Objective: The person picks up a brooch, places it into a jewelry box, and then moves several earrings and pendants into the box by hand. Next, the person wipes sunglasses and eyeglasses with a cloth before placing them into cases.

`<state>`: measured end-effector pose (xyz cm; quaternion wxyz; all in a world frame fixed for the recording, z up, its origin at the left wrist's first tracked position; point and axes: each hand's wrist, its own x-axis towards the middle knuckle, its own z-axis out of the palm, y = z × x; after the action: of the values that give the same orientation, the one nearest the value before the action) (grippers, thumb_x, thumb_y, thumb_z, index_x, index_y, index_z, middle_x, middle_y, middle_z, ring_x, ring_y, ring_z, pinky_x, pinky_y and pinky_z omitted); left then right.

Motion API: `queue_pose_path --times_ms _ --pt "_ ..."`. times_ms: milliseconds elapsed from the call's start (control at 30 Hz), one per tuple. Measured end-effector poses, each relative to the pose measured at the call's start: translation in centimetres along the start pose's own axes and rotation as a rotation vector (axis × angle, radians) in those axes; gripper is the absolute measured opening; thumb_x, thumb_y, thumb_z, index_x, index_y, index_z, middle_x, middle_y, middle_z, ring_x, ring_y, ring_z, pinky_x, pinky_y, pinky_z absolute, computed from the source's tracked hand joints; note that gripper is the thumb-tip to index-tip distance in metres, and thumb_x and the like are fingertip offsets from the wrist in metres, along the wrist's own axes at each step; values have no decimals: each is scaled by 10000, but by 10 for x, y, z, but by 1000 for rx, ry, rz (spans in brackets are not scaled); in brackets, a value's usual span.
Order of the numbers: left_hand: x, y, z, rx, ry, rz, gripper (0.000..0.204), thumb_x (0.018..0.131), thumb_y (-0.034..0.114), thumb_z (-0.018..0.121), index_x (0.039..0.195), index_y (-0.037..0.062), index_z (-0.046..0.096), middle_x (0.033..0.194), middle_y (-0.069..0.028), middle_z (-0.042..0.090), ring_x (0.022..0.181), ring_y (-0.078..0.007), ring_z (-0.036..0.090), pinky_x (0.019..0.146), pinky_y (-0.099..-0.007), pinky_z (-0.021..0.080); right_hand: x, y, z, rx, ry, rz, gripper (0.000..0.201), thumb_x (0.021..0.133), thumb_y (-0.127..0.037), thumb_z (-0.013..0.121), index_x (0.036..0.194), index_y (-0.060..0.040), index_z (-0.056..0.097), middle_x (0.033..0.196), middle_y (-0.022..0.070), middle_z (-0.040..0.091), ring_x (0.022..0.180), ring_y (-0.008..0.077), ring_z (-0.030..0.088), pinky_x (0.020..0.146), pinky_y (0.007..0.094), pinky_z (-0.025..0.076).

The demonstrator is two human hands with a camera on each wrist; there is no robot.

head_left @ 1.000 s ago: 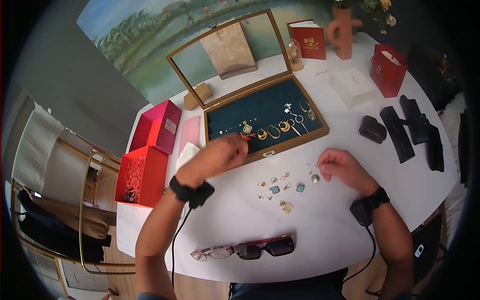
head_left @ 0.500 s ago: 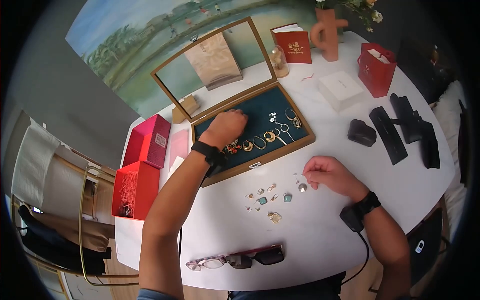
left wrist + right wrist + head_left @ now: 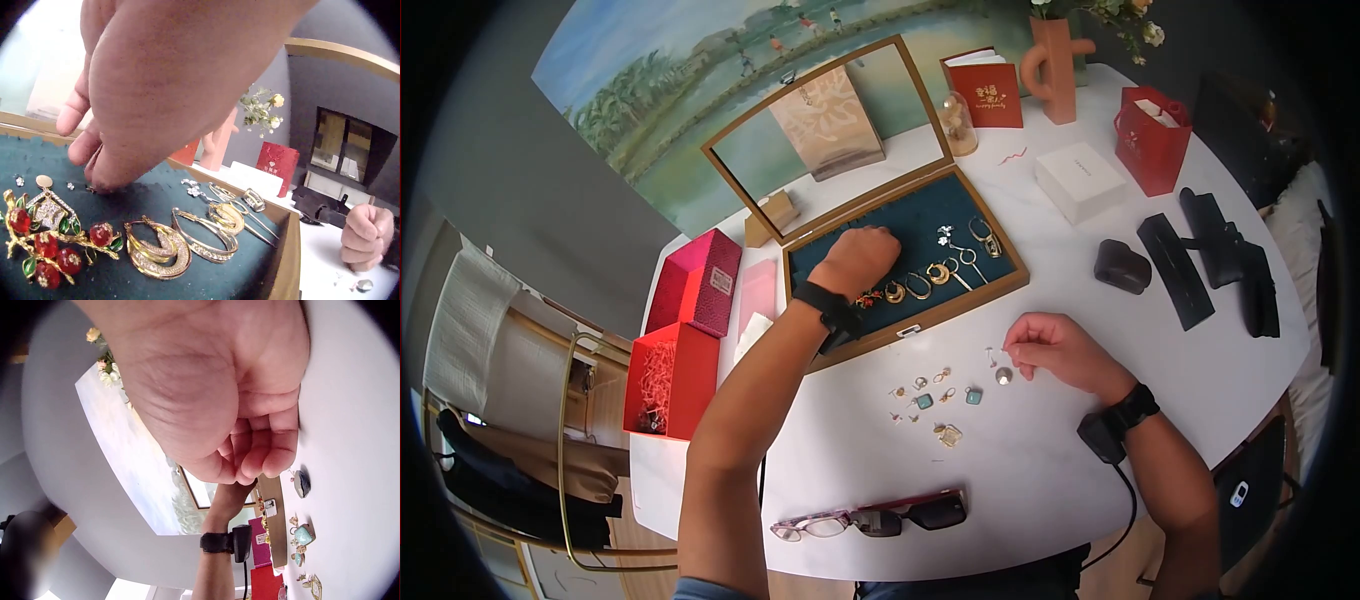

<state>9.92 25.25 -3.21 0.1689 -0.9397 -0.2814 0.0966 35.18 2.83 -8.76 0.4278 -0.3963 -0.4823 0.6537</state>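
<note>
Your jewellery tray (image 3: 1000, 275) has dark teal lining and a tan wood frame. The brooch (image 3: 47, 240) in it is gold with red berries and green leaves, next to gold hoops (image 3: 157, 249). The table (image 3: 1040, 470) is white, and those two small pendants (image 3: 974, 396) are turquoise.

Your head camera looks down and forward over the whole white counter (image 3: 1040, 470) from well above. Your left wrist camera sits very close under the left hand (image 3: 169, 81), facing across the jewellery case (image 3: 284, 262) toward the far edge. Your right wrist camera looks from just beneath the right hand (image 3: 219, 387), along the counter. All three views share the case and the loose earrings (image 3: 945, 385).
</note>
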Motion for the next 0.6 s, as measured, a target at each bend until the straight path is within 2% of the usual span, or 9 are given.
queue_pose_path --times_ms 67,133,267,333,467,533,600 --pt "-2 -2 0 -25 9 2 112 851 83 608 925 37 678 985 -149 668 970 -331 659 825 -414 547 0 0 1 -10 5 4 59 954 -52 583 970 1 604 814 28 609 687 92 561 641 231 467" --pt "-8 -5 -3 -214 75 -8 137 866 91 619 985 39 663 976 -153 660 981 -352 643 847 -426 529 0 -1 1 -10 5 3 60 954 -52 582 970 2 604 812 29 609 686 92 561 640 231 467" --pt "-41 -4 -25 -388 173 -54 197 867 97 639 1054 35 646 986 -157 656 960 -364 635 843 -435 519 0 1 0 -28 0 -2 61 952 -52 583 970 1 606 813 30 609 685 92 561 642 234 472" --pt "-75 10 -48 -475 113 -108 221 876 111 653 1078 22 642 1000 -163 654 928 -356 637 831 -420 518 0 1 1 -43 8 -2 59 950 -52 584 968 -1 608 814 30 609 686 91 562 645 234 475" --pt "-175 49 -66 -813 -107 -134 401 876 281 734 1140 -3 633 1059 -161 656 987 -320 635 895 -372 510 0 1 3 -55 46 5 51 944 -48 588 965 -7 611 812 27 608 685 86 563 647 234 485" --pt "-226 74 -74 -894 -189 -122 495 865 388 731 1174 16 626 1111 -167 637 1033 -333 611 916 -400 493 1 2 3 -77 41 12 47 941 -45 590 966 -11 612 814 23 609 685 83 563 644 230 484" --pt "-264 98 -76 -910 -214 -74 566 827 402 762 1213 19 608 1176 -168 608 1090 -341 582 944 -401 470 0 3 5 -110 43 24 44 938 -42 592 966 -15 613 817 19 610 685 81 563 641 226 483"
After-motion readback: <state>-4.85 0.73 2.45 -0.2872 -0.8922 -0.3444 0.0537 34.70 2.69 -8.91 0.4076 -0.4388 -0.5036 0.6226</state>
